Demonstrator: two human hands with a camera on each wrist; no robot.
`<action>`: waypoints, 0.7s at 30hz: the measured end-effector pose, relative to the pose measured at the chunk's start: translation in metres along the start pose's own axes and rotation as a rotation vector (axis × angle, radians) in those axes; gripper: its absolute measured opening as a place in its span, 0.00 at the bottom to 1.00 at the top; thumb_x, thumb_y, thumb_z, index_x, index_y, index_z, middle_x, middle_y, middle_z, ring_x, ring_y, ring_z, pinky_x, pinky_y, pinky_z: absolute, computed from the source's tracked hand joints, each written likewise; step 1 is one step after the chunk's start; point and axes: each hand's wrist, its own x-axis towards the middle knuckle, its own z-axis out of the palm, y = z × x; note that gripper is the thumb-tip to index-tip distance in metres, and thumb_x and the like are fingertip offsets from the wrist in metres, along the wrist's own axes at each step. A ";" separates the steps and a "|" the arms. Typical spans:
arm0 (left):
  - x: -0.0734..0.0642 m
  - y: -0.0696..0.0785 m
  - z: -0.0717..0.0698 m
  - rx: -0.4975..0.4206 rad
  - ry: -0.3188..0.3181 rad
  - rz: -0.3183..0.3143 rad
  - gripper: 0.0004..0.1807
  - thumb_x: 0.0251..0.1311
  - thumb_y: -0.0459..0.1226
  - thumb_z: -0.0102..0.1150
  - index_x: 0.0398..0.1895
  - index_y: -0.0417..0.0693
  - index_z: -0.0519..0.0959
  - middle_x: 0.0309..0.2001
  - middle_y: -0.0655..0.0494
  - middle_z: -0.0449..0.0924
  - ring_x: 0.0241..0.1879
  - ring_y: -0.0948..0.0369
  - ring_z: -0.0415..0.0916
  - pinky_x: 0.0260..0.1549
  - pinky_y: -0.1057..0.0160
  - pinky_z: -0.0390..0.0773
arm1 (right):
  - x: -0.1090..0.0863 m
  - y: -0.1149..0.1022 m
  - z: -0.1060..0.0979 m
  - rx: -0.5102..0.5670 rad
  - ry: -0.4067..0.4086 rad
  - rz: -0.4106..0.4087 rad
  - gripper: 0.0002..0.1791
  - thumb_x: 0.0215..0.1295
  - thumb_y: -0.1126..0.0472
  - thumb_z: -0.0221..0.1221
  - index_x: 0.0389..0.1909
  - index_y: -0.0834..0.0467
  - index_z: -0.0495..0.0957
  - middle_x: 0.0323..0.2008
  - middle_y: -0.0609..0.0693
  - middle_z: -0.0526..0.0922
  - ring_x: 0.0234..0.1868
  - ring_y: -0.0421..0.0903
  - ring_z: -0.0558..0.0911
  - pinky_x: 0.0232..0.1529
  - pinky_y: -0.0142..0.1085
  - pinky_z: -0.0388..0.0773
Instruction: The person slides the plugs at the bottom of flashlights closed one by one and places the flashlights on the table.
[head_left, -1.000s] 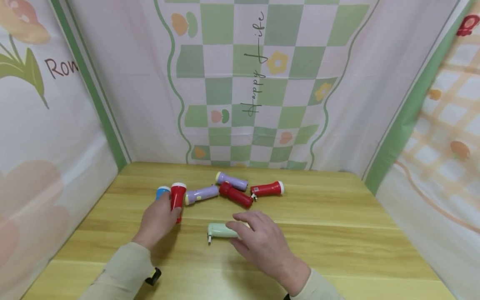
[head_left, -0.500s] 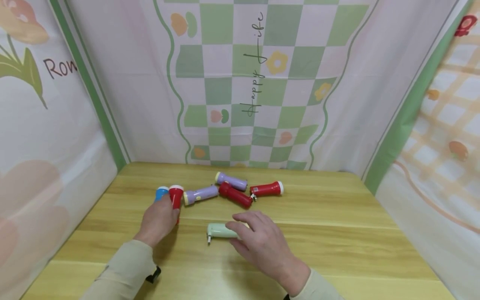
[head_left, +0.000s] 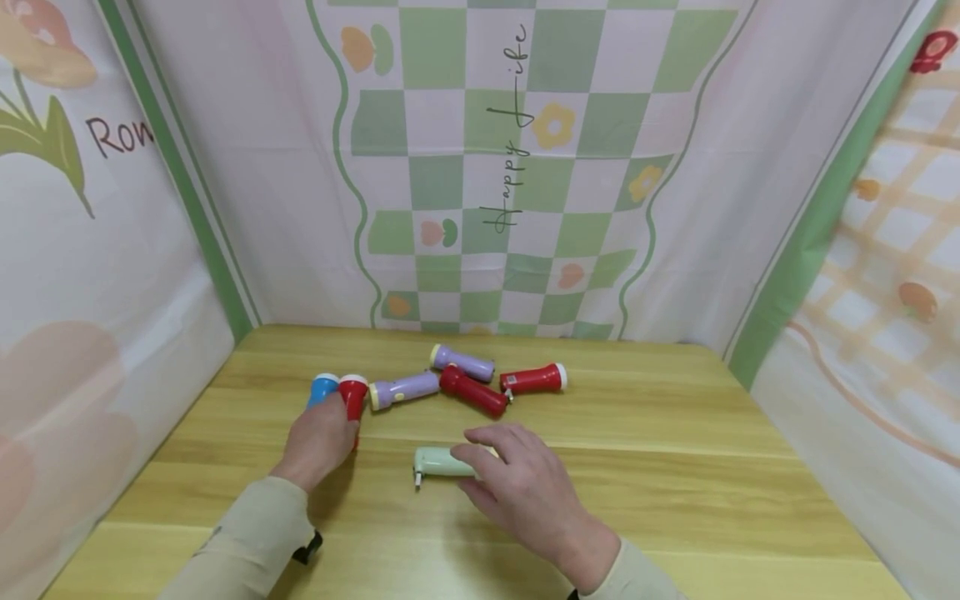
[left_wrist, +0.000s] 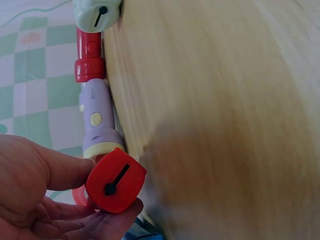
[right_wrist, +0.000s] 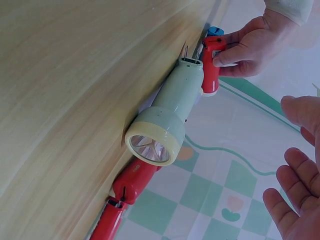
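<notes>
Head view: I see the left hand point(head_left: 318, 442) pinching a red flashlight point(head_left: 353, 390), now nearer the blue flashlight point(head_left: 323, 389), making them side-by-side neighbors; the right hand point(head_left: 525, 487), loosely spread, holds nothing.

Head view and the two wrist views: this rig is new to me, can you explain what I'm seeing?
No robot here: just a person's bare hands. The head view looks forward and down from the person's head; each wrist view watches that hand's work. The left hand grips a red, plastic-looking flashlight with a white rim, beside a blue, white-rimmed flashlight. The right hand, open, hovers by a pale green, cream-rimmed flashlight without gripping it. Farther back on the yellowish wood-grain table lie two purple, cream-rimmed flashlights, a dark red flashlight and a bright red, white-rimmed flashlight.
</notes>
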 end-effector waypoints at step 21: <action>-0.004 0.003 0.007 0.065 0.013 0.031 0.16 0.74 0.36 0.59 0.52 0.29 0.75 0.43 0.37 0.83 0.37 0.49 0.81 0.47 0.44 0.85 | -0.001 0.001 0.002 -0.002 0.002 0.005 0.27 0.49 0.58 0.80 0.52 0.51 0.84 0.51 0.51 0.86 0.49 0.48 0.86 0.47 0.43 0.86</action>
